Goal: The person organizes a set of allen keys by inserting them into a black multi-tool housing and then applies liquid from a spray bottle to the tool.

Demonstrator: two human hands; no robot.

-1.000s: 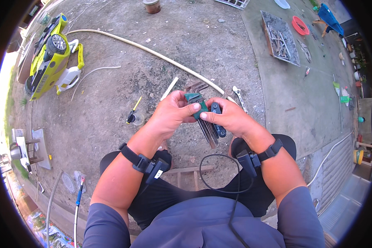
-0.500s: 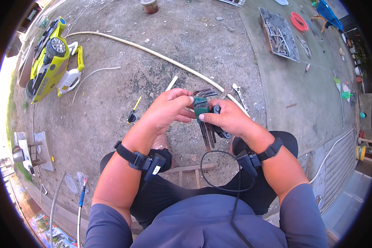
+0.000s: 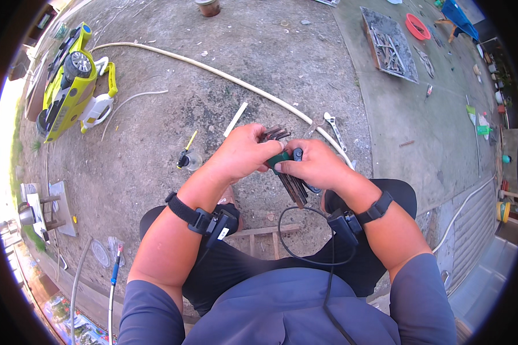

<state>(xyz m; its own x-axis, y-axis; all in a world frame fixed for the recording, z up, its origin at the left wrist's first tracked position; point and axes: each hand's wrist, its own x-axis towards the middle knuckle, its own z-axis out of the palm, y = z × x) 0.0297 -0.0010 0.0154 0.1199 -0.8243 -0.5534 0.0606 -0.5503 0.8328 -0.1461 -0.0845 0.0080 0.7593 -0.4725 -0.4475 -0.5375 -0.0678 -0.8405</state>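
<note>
Between my hands, above the ground in front of my knees, is a hex key set (image 3: 293, 190) in a green holder. Its dark, rusty keys stick out below, and their bent ends show at the top. My left hand (image 3: 243, 150) is closed on the upper part of the set, thumb across the keys by the holder. My right hand (image 3: 315, 163) grips the green holder from the right with its thumb pressed on it. A black tool (image 3: 297, 154) with a round end is also in my right hand; fingers hide most of it, so its kind is unclear.
An adjustable wrench (image 3: 334, 131) and a pale hose (image 3: 242, 84) lie just beyond my hands. To the left are a small bottle with a yellow-tipped top (image 3: 189, 155) and a tipped green toy car (image 3: 75, 86). A tray of tools (image 3: 406, 64) and red basin (image 3: 417, 26) sit far right.
My left hand has moved right and closed over the top of the hex key set, its thumb now across the keys. The set has tilted slightly; my right hand keeps its grip.
</note>
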